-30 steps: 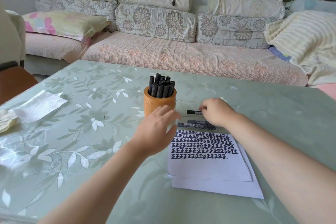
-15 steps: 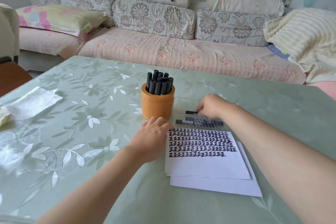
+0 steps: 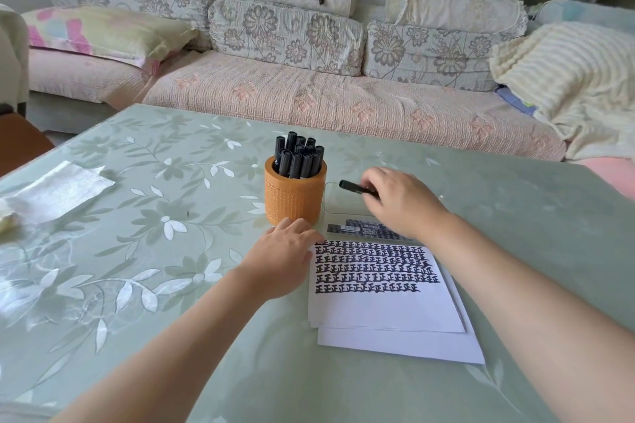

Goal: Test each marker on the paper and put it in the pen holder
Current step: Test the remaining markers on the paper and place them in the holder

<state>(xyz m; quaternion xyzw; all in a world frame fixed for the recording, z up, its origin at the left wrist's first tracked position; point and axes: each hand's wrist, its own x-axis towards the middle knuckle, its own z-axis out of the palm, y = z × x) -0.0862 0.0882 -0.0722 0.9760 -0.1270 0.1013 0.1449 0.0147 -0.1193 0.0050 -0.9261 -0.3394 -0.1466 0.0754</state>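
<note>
Right hand (image 3: 400, 201) is grasping a black marker (image 3: 357, 188) in a pinched grip, held level above the clear tray (image 3: 335, 216) at 3 o'clock of the orange pen holder (image 3: 294, 197). Left hand (image 3: 280, 259), grip released, is lying flat at the paper's (image 3: 385, 306) 9 o'clock edge on the counter (image 3: 137, 251).

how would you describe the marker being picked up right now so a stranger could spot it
On the green floral table, find the orange pen holder packed with upright markers. Just right of it, the right hand holds a black marker; it alone lies nearly level, outside the holder.
</note>
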